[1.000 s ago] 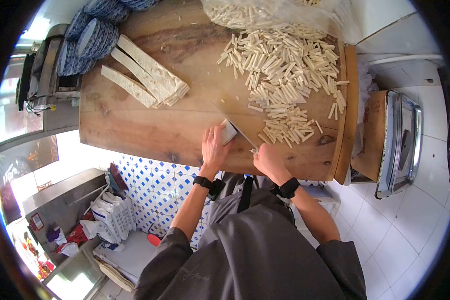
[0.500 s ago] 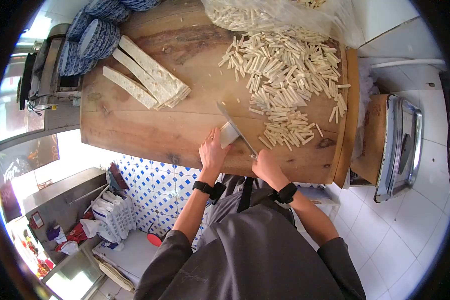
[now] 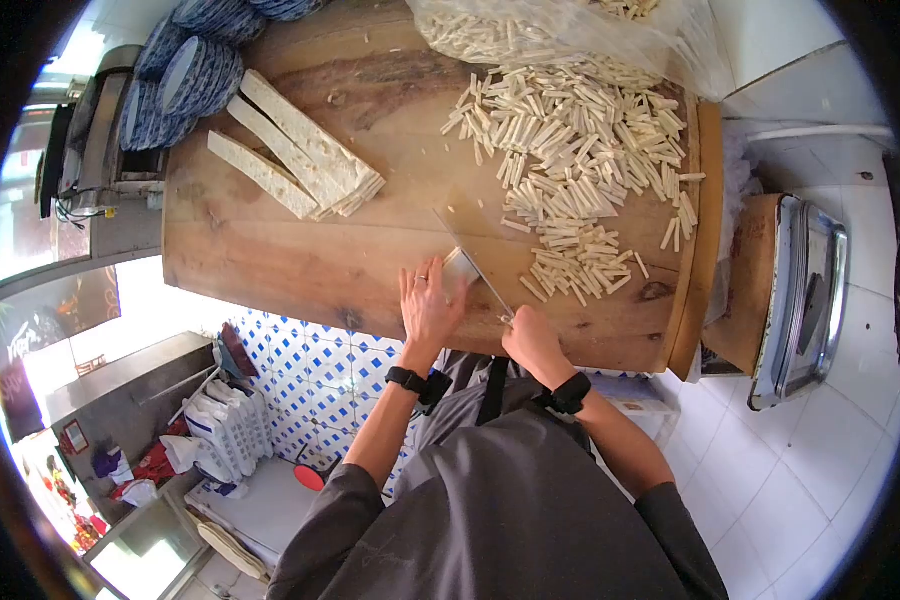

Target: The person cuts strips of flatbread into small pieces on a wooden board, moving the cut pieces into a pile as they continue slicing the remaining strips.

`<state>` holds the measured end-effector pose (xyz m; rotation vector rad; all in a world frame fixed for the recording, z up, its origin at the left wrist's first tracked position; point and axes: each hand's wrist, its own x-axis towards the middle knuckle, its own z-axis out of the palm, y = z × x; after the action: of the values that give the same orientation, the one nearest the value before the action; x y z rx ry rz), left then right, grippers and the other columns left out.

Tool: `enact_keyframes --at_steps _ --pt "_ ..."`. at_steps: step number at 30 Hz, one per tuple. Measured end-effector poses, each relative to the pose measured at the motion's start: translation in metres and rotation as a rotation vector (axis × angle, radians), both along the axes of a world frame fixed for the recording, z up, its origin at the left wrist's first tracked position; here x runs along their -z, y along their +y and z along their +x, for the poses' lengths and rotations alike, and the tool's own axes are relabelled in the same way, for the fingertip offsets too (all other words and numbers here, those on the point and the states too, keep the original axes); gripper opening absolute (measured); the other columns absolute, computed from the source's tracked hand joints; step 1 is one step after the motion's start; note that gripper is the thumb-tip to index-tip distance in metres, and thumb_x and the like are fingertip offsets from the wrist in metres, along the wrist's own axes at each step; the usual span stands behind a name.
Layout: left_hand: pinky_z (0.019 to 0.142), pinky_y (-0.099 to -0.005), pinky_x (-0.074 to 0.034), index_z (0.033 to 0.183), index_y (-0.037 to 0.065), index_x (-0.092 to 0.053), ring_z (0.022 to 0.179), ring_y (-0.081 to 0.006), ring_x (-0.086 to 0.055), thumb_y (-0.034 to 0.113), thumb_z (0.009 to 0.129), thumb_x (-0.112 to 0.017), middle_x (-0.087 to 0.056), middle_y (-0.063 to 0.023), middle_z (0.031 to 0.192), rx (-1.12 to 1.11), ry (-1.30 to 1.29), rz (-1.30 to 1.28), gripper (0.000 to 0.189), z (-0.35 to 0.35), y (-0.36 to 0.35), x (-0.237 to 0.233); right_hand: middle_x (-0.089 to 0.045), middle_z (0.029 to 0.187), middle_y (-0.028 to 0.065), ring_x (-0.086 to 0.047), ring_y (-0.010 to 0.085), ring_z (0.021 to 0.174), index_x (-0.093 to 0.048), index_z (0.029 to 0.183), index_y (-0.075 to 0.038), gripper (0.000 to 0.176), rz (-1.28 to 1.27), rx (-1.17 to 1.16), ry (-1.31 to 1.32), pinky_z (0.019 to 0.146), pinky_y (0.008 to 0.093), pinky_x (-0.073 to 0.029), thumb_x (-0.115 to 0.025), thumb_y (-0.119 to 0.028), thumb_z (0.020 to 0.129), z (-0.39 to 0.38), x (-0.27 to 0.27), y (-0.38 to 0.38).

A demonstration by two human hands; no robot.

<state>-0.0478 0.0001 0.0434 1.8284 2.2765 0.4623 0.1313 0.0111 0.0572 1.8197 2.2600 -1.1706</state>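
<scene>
1. Kitchen workspace seen from above: a thick wooden desk (image 3: 270, 250) with a rounded edge fills the upper half. White floor tiles (image 3: 830, 440) lie to its right, and blue-and-white tiling (image 3: 310, 370) shows below its near edge.
2. Stacked blue patterned bowls (image 3: 185, 80) sit at the desk's far left corner. A metal tray (image 3: 805, 290) rests on a low stand off the right edge.
3. Long pale strips (image 3: 300, 160) lie in a slanted stack on the left of the desk, well apart from both hands.
4. A wide heap of short cut sticks (image 3: 580, 150) covers the right side and reaches a clear plastic bag (image 3: 550, 25) at the far edge.
5. The left hand (image 3: 428, 305) lies flat near the front edge. Its fingers (image 3: 422, 278) are stretched out, pressing on a small pale stack (image 3: 460, 266).
6. The right hand (image 3: 532, 340) is closed around the handle of a knife (image 3: 480, 275). The blade slants away from the person and touches the small stack's right side, with the nearest cut sticks just beyond it.
</scene>
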Motion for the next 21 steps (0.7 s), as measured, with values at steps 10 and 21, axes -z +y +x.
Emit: enact_keyframes --at_steps 10,21 --pt "0.078 -0.0478 -0.043 0.089 -0.002 -0.051 0.090 -0.0397 -0.051 0.012 0.093 -0.050 -0.054 -0.0223 0.092 -0.150 -0.006 0.044 0.015 0.016 0.019 0.026 -0.064 0.073 0.0256 -0.066 0.0408 0.072 -0.064 0.074 0.002 0.014 -0.029 -0.001 -0.017 0.066 0.0478 -0.054 -0.064 -0.012 0.077 -0.011 -0.009 -0.011" --pt "0.079 -0.0485 -0.043 0.089 -0.003 -0.048 0.092 -0.0397 -0.051 0.012 0.090 -0.052 -0.055 -0.0226 0.091 -0.213 -0.077 0.020 0.016 0.015 0.022 0.024 -0.061 0.062 0.0255 -0.064 0.0419 0.061 -0.064 0.072 0.004 0.054 -0.141 0.161 -0.010 0.056 0.0486 -0.053 -0.053 -0.046 0.092 0.003 -0.063 0.003"
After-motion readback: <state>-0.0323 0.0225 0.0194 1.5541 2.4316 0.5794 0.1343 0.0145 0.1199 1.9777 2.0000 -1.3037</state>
